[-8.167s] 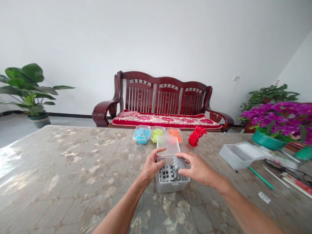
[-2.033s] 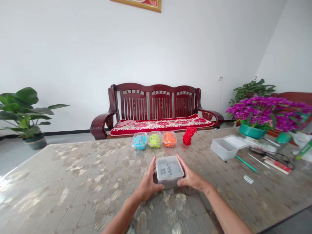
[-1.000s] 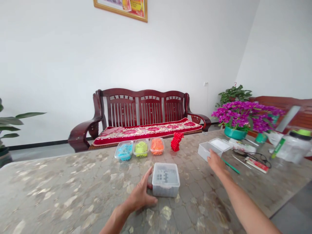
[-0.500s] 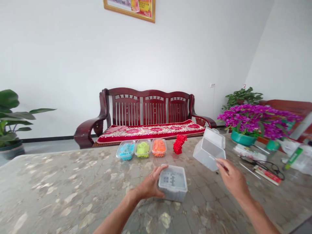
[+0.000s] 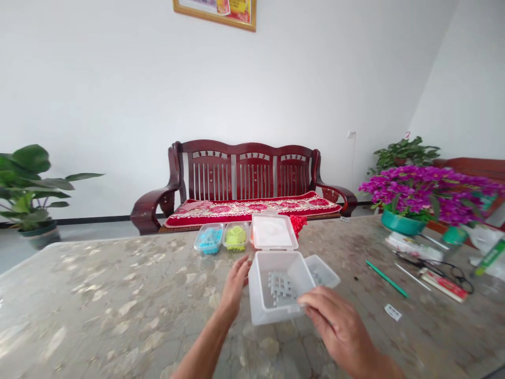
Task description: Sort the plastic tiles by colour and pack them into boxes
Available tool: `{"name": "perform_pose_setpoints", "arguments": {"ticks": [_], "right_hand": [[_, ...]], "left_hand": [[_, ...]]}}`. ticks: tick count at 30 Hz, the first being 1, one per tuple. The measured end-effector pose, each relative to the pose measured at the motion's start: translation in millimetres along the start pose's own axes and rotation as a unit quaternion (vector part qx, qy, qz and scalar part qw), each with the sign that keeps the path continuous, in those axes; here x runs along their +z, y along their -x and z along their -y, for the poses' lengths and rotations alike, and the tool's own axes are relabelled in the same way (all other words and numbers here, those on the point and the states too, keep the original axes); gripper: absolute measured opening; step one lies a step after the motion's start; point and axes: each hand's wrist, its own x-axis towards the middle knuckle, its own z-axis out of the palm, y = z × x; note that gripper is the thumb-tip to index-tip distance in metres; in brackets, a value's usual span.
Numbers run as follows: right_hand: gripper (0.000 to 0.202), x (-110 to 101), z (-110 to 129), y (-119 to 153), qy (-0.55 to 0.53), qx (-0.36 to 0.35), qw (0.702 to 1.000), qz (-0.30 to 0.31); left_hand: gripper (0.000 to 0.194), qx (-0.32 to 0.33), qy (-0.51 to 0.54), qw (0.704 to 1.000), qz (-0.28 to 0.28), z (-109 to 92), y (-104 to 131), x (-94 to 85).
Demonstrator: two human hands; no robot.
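Observation:
A translucent white box (image 5: 262,310) with its lid (image 5: 275,231) flipped open stands in front of me, grey lattice-like pieces (image 5: 281,287) visible inside. My right hand (image 5: 335,321) pinches its near right rim. Beside the box's left wall is my left hand (image 5: 235,284), its fingers partly hidden behind the box. Another clear-lidded container (image 5: 323,271) shows behind the box on the right, mostly covered. Farther back sit a tub of blue pieces (image 5: 209,238) and a tub of yellow-green pieces (image 5: 236,236). An orange tub and a red beaded object (image 5: 299,225) are partly hidden by the lid.
On the patterned table (image 5: 118,295) at the right lie a green stick (image 5: 386,279), a small white label (image 5: 393,312), glasses (image 5: 445,271) and a red-white box (image 5: 444,286). Purple flowers (image 5: 426,192) stand behind them. A wooden bench (image 5: 254,176) is beyond the table.
The open box has moved left, in front of the lidded container, held by my right hand. My left hand is off that container and beside the box. The green stick and label are now uncovered.

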Motion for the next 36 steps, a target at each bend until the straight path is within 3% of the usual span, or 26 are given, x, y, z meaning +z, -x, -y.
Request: {"name": "perform_pose_setpoints", "arguments": {"ticks": [1, 3, 5, 7, 11, 14, 18, 20, 25, 29, 33, 36], "right_hand": [[0.016, 8.6, 3.2, 0.1, -0.001, -0.007, 1.0, 0.012], [0.015, 29.0, 8.2, 0.9, 0.005, -0.015, 0.999, 0.04], [0.016, 51.8, 12.0, 2.3, 0.015, -0.017, 0.997, 0.075], [0.017, 73.0, 15.5, 4.3, 0.024, -0.023, 0.993, 0.113], [0.023, 91.1, 18.0, 8.2, 0.009, -0.027, 0.988, 0.149], [0.03, 80.2, 8.6, 9.2, 0.036, 0.027, 0.995, 0.087], [0.043, 61.8, -22.8, 9.2, 0.194, 0.115, 0.974, 0.002], [0.051, 59.1, -41.7, 10.8, 0.253, 0.145, 0.956, 0.01], [0.048, 54.3, -86.3, 19.8, 0.316, 0.168, 0.931, 0.069], [0.046, 36.6, -127.8, 25.6, 0.339, 0.175, 0.921, 0.074], [0.045, 19.5, -173.6, 28.7, 0.342, 0.167, 0.921, 0.085], [0.046, 12.2, -197.0, 29.3, 0.339, 0.18, 0.919, 0.089]], "left_hand": [[0.06, -0.008, 0.033, 0.999, -0.015, -10.8, 2.3, -11.7], [0.068, 0.013, 0.093, 0.996, 0.006, -29.2, 10.8, -29.7], [0.067, 0.032, 0.085, 0.995, 0.031, -39.8, 22.4, -39.1], [0.061, 0.007, 0.043, 0.998, 0.04, -40.8, 32.7, -41.5], [0.055, -0.054, 0.035, 0.996, -0.06, -26.2, 37.8, -38.8], [0.046, -0.043, 0.049, 0.991, -0.114, -17.0, 30.7, -39.2], [0.047, 0.013, 0.032, 0.989, -0.142, -10.3, 17.9, -40.5], [0.049, 0.043, 0.02, 0.988, -0.146, -6.5, 11.2, -39.4], [0.048, 0.076, 0.05, 0.982, -0.165, 0.2, -5.6, -36.2], [0.051, 0.057, 0.072, 0.984, -0.151, 1.0, -13.5, -39.2], [0.055, 0.048, 0.03, 0.987, -0.147, 5.7, -11.0, -44.6], [0.06, 0.039, -0.002, 0.994, -0.105, 10.3, -6.6, -48.0]]}}
